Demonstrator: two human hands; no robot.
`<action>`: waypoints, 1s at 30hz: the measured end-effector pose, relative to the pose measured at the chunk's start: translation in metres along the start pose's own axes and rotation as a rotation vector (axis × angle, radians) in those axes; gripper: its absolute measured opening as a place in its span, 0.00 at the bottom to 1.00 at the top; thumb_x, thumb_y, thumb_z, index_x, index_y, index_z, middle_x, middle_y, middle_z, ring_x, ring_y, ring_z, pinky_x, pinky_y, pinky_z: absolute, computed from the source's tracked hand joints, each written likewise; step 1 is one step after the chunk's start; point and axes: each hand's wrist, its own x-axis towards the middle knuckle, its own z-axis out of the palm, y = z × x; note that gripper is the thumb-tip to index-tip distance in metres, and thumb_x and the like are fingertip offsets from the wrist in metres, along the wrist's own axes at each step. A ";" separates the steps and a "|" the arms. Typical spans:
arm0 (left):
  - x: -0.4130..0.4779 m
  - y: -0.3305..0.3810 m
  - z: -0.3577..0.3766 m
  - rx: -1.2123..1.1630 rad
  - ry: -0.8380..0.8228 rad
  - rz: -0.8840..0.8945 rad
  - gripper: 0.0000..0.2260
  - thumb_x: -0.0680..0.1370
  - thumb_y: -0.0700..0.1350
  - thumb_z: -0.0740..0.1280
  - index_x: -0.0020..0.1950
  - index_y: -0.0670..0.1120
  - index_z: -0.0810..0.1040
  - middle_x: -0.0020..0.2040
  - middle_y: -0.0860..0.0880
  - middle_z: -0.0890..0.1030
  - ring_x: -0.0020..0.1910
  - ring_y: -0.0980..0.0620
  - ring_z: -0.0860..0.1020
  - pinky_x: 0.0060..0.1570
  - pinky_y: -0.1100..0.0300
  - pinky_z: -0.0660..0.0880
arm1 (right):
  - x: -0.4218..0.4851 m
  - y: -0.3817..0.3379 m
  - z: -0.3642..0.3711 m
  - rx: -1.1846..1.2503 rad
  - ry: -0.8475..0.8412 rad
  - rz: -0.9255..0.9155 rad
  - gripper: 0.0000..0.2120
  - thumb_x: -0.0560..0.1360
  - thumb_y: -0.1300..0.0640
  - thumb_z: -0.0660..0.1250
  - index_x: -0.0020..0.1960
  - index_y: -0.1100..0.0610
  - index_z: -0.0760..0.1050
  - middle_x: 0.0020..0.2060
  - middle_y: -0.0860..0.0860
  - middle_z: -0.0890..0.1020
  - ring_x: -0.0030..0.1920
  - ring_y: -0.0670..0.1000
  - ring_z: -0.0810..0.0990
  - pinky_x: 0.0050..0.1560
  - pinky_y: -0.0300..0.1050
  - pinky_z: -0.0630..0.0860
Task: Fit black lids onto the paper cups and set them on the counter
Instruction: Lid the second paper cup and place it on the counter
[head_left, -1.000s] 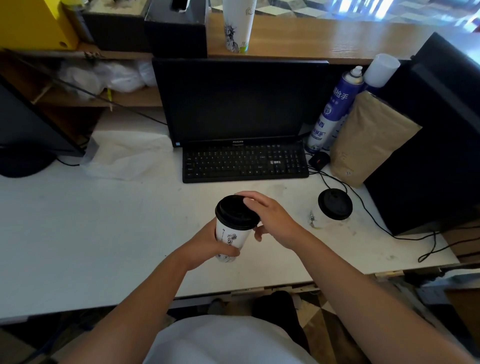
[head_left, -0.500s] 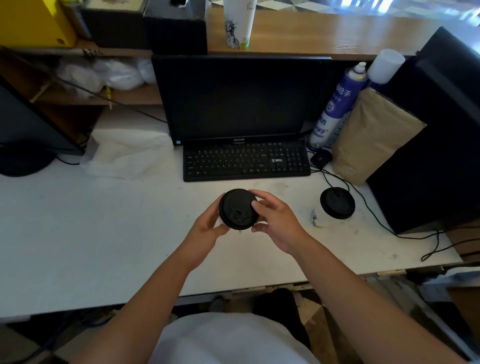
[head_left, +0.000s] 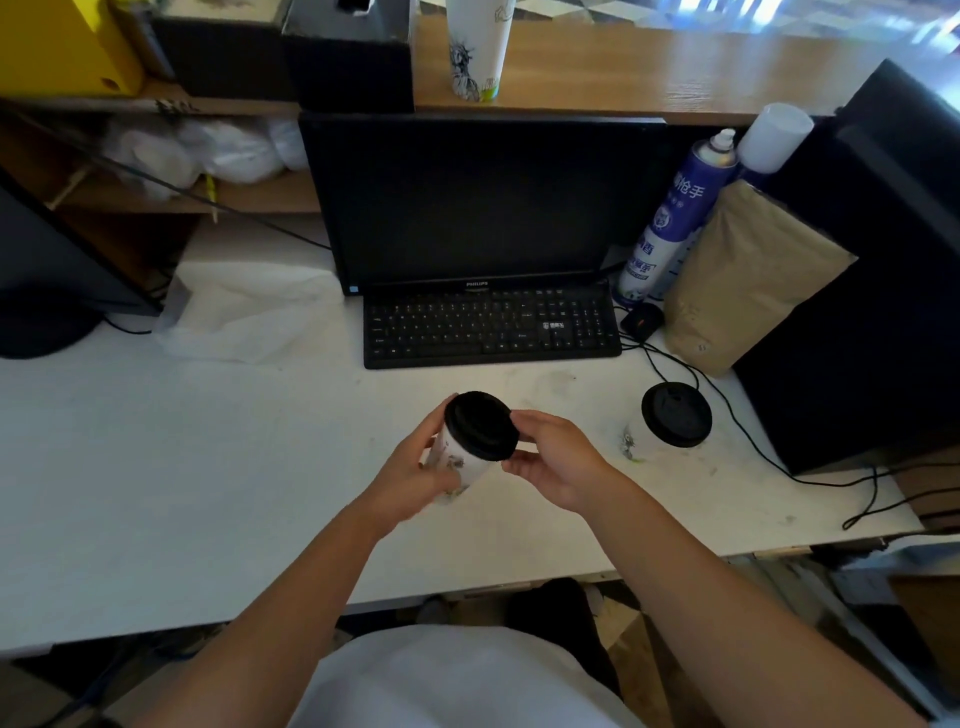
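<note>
A white printed paper cup (head_left: 460, 460) with a black lid (head_left: 480, 425) on it is held above the white counter (head_left: 156, 467), tilted with its top toward the right. My left hand (head_left: 415, 467) wraps the cup's body. My right hand (head_left: 556, 460) pinches the lid's rim from the right. A second lidded paper cup (head_left: 667, 423) stands on the counter to the right, untouched. A tall stack of lidless paper cups (head_left: 478, 47) stands on the wooden shelf behind the monitor.
A black keyboard (head_left: 491, 327) and monitor (head_left: 478, 202) sit just beyond my hands. A blue spray can (head_left: 670, 218), a brown paper bag (head_left: 743, 275), a black box (head_left: 872, 270) and cables (head_left: 753, 441) crowd the right. White plastic wrap (head_left: 249, 306) lies at left.
The cup has turned in my hands: half a second ago its lid faced me, now it leans sideways with the body showing. My right fingers stay on the lid's edge.
</note>
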 end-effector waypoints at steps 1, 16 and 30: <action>0.000 -0.001 0.001 0.112 -0.008 0.025 0.43 0.67 0.40 0.74 0.69 0.77 0.60 0.59 0.65 0.78 0.54 0.61 0.80 0.46 0.60 0.81 | 0.000 -0.002 0.000 -0.006 -0.005 0.017 0.11 0.83 0.63 0.61 0.59 0.67 0.79 0.49 0.60 0.80 0.36 0.55 0.76 0.34 0.44 0.78; 0.006 0.007 0.008 0.439 0.156 0.038 0.40 0.57 0.49 0.78 0.63 0.66 0.62 0.48 0.58 0.79 0.44 0.54 0.81 0.37 0.52 0.83 | 0.000 -0.015 0.021 -1.176 0.149 -0.609 0.26 0.79 0.35 0.57 0.47 0.58 0.77 0.45 0.52 0.75 0.43 0.50 0.76 0.44 0.45 0.72; 0.000 -0.002 0.002 0.004 -0.015 -0.018 0.35 0.62 0.43 0.81 0.64 0.63 0.71 0.52 0.59 0.82 0.53 0.57 0.82 0.45 0.62 0.81 | -0.003 -0.017 0.013 -0.847 -0.093 -0.572 0.14 0.83 0.44 0.58 0.51 0.49 0.78 0.49 0.47 0.78 0.50 0.49 0.77 0.47 0.39 0.73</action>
